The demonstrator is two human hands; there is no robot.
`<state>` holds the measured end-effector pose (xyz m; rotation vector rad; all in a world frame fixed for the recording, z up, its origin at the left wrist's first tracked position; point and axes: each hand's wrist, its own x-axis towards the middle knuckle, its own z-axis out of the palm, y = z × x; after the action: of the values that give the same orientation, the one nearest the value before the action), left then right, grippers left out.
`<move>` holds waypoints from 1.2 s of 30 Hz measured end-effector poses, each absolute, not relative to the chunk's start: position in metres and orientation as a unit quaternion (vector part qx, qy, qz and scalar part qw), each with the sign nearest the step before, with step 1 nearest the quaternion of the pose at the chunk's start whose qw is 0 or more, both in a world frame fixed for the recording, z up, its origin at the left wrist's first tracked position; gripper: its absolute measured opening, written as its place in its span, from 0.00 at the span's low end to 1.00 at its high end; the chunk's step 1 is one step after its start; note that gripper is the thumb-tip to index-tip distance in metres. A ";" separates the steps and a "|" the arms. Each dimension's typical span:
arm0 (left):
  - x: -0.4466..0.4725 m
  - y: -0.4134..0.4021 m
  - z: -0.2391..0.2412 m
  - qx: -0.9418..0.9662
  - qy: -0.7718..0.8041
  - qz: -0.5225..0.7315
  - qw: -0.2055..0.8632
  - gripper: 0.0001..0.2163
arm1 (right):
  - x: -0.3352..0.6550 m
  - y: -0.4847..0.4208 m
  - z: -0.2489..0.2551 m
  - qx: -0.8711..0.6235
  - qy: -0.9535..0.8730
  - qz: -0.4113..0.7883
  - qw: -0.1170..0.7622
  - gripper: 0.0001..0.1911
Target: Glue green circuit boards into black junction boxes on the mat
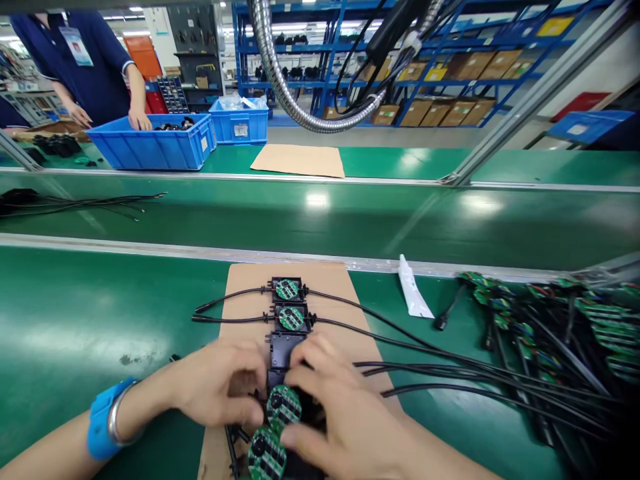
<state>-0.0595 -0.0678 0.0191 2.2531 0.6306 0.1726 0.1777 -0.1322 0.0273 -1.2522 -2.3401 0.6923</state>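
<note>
My left hand is curled at the left end of a black plastic case, thumb and fingertips bent inward. What sits between its fingertips is partly hidden. My right hand bends over the same row from the right, its thumb and forefinger around a round green circuit board. A second round board lies just below, against the right thumb. Farther up the row, an open black case has no board in it. Two more cases hold a wired board and another board.
Cardboard lies under the cases on the green bench. Black cables run right to a pile of wired boards. A white tube lies near the rail. Across the belt, a person reaches into a blue bin.
</note>
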 end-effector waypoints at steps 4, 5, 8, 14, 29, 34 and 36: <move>-0.069 -0.080 0.010 0.825 0.240 0.052 0.509 0.12 | 0.154 -0.154 0.017 -0.429 -0.847 0.249 0.189 0.09; -0.070 -0.080 0.009 0.817 0.241 0.052 0.521 0.12 | 0.153 -0.156 0.014 -0.424 -0.851 0.240 0.197 0.08; -0.071 -0.076 0.016 0.801 0.234 0.021 0.550 0.13 | 0.166 -0.155 0.017 -0.441 -0.832 0.275 0.195 0.15; -0.060 -0.069 0.031 0.823 0.318 0.065 0.467 0.06 | 0.215 -0.131 0.032 -0.503 -0.784 0.310 0.189 0.07; -0.070 -0.085 0.018 0.887 0.257 0.151 0.353 0.07 | 0.200 -0.145 0.003 -0.485 -0.847 0.062 0.207 0.10; -0.081 -0.102 0.022 0.886 0.197 0.054 0.416 0.17 | 0.169 -0.161 0.008 -0.464 -0.858 0.049 0.216 0.07; -0.083 -0.104 0.017 0.895 0.218 0.051 0.385 0.17 | 0.169 -0.155 0.003 -0.491 -0.845 0.047 0.206 0.06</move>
<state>-0.0827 -0.1045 0.0171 2.2817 0.5563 0.1295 0.1686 -0.1549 0.0029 -1.3679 -2.3548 0.1312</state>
